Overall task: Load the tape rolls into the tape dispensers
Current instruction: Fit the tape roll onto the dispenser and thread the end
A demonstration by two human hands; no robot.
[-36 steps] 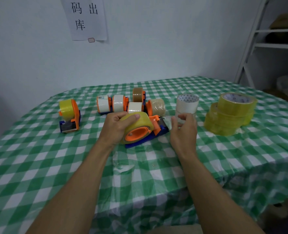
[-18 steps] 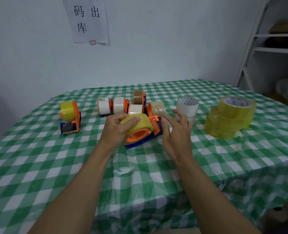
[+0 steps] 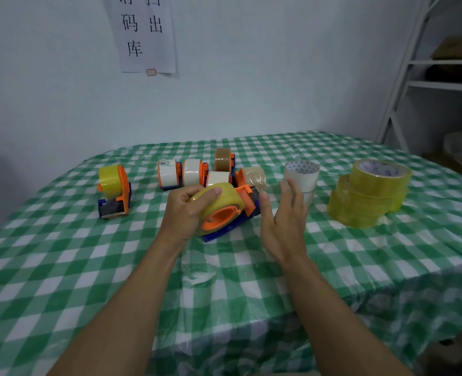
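My left hand (image 3: 182,210) grips a yellow tape roll (image 3: 224,198) seated on the orange hub of an orange-and-blue dispenser (image 3: 247,206), which lies tilted on the checked table. My right hand (image 3: 284,221) hovers just right of the dispenser's front end, fingers straight and spread, holding nothing. Behind it stand two stacked clear tape rolls (image 3: 303,176). A pile of yellow tape rolls (image 3: 368,195) sits further right.
Several loaded dispensers (image 3: 194,172) cluster behind my left hand. Another dispenser with yellow tape (image 3: 114,191) stands alone at the left. The green checked tablecloth (image 3: 89,267) hangs over the front edge. A white shelf frame (image 3: 403,85) stands at the right.
My right hand has let go of the clear roll, moved left toward the dispenser and opened up beside it. The left hand keeps its grip on the yellow roll.
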